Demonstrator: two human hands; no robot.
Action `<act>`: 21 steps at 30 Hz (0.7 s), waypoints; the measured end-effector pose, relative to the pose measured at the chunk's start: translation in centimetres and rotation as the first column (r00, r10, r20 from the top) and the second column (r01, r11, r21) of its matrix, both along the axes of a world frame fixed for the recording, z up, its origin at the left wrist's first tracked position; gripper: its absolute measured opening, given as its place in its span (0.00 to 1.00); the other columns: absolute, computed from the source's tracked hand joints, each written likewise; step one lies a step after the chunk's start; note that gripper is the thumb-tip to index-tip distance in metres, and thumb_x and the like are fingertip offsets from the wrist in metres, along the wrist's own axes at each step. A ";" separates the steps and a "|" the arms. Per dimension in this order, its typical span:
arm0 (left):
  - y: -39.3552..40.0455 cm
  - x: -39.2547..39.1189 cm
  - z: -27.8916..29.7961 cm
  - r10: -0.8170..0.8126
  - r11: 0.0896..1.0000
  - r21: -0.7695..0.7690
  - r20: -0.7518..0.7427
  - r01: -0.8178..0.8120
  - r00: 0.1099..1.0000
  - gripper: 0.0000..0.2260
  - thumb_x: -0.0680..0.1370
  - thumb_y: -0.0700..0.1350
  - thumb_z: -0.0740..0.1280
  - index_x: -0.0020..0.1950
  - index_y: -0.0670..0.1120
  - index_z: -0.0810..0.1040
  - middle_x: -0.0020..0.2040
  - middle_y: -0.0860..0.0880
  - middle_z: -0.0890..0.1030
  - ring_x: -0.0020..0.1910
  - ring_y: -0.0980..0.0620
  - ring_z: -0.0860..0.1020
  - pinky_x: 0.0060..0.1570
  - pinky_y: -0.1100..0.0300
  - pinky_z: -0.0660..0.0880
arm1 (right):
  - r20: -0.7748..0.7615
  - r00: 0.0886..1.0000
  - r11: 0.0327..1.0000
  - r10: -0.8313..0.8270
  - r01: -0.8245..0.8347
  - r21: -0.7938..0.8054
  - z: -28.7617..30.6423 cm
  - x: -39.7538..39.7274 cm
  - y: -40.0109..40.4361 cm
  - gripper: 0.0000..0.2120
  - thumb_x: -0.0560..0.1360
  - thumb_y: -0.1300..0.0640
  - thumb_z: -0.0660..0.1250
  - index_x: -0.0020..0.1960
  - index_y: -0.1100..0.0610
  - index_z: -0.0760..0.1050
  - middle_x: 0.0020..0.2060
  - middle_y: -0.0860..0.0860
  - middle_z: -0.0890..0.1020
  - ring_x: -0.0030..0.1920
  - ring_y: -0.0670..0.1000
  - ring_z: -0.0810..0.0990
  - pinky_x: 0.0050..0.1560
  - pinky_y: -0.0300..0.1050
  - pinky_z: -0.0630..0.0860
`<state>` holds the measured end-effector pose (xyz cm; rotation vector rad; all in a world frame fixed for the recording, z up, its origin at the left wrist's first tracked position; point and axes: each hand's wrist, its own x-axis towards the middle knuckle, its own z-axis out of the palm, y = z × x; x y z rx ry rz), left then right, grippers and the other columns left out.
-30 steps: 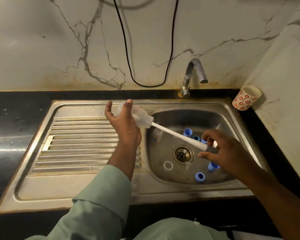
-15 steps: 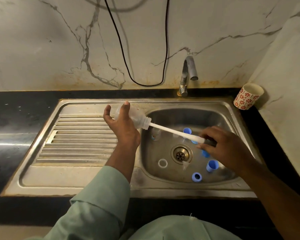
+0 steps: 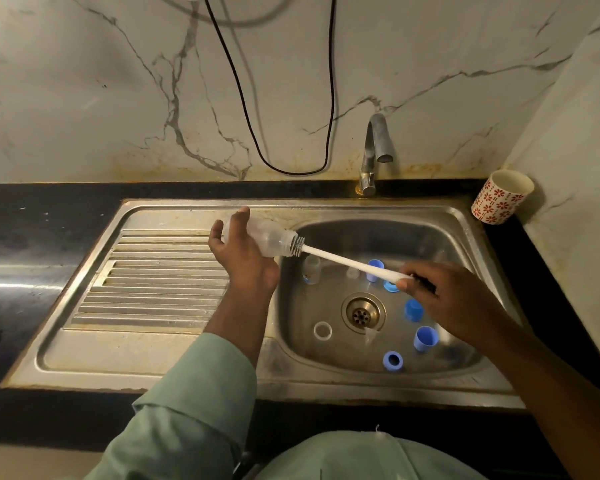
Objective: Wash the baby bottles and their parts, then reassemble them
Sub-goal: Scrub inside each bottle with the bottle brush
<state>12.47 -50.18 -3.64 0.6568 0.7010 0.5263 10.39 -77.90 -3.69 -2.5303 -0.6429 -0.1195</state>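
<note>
a red-flowered cup [image 3: 502, 197] stands on the black counter [image 3: 42, 237], near the tap [image 3: 375, 151].

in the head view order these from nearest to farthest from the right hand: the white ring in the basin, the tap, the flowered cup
From the right hand:
1. White ring, in the basin, left of the drain.
2. Tap, at the back wall behind the basin.
3. Flowered cup, on the counter in the far right corner.

The left hand [image 3: 243, 251] covered much of the bottle [image 3: 274, 240], and the brush [image 3: 343, 259] head sat mostly inside its neck. The right hand [image 3: 454, 303] hid the brush's handle end. The black cable [image 3: 329, 98] ran past the top edge.
</note>
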 end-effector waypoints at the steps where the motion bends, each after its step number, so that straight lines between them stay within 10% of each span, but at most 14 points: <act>1: 0.1 0.0 0.1 -0.017 0.999 -0.028 0.002 0.017 1.000 0.30 0.75 0.43 0.74 0.75 0.47 0.66 0.58 0.43 0.75 0.53 0.43 0.79 0.39 0.51 0.82 | -0.028 1.000 1.000 0.008 -0.008 0.006 -0.4 0.0 -0.1 0.11 0.78 0.51 0.63 0.54 0.56 0.79 0.34 0.49 0.78 0.33 0.46 0.75 0.34 0.40 0.71; 6: 0.2 -0.1 0.2 -0.169 0.960 -0.229 -0.018 0.161 0.985 0.32 0.75 0.47 0.72 0.77 0.44 0.65 0.57 0.44 0.71 0.53 0.44 0.76 0.44 0.50 0.79 | -0.056 0.994 0.995 0.097 -0.097 -0.006 -1.1 0.1 -0.1 0.16 0.78 0.52 0.64 0.64 0.55 0.74 0.45 0.41 0.77 0.36 0.40 0.74 0.38 0.43 0.76; 11: 0.2 0.1 0.2 -0.087 0.967 -0.248 -0.090 0.063 0.992 0.28 0.75 0.46 0.74 0.73 0.45 0.69 0.61 0.41 0.76 0.58 0.41 0.80 0.47 0.47 0.80 | 0.155 0.979 0.989 0.133 -0.121 -0.087 -1.1 0.8 -0.8 0.14 0.68 0.54 0.77 0.50 0.56 0.78 0.39 0.46 0.78 0.29 0.45 0.75 0.28 0.34 0.70; 14: 0.5 0.5 0.6 -0.136 0.954 -0.273 -0.016 0.127 0.991 0.31 0.75 0.47 0.73 0.76 0.45 0.67 0.57 0.44 0.73 0.53 0.43 0.77 0.48 0.50 0.78 | -0.123 0.991 0.991 0.059 -0.043 0.127 -1.7 1.0 -0.6 0.06 0.71 0.55 0.74 0.42 0.52 0.77 0.30 0.49 0.78 0.28 0.47 0.76 0.30 0.39 0.74; 17: 1.1 1.1 0.6 -0.122 0.949 -0.296 -0.014 0.112 0.992 0.32 0.74 0.48 0.73 0.76 0.45 0.67 0.57 0.43 0.74 0.53 0.43 0.76 0.55 0.47 0.78 | -0.632 0.733 0.894 0.252 0.075 0.443 -1.8 0.8 -0.2 0.08 0.77 0.59 0.66 0.40 0.52 0.80 0.31 0.55 0.81 0.30 0.52 0.79 0.36 0.42 0.78; 21: 1.3 1.3 0.5 -0.099 0.950 -0.300 -0.037 0.083 0.994 0.31 0.74 0.48 0.73 0.75 0.45 0.68 0.58 0.42 0.76 0.55 0.42 0.78 0.61 0.43 0.77 | -0.580 0.803 0.971 0.135 0.011 0.240 -2.6 1.4 0.2 0.10 0.80 0.54 0.61 0.45 0.49 0.80 0.37 0.53 0.82 0.37 0.48 0.80 0.42 0.45 0.78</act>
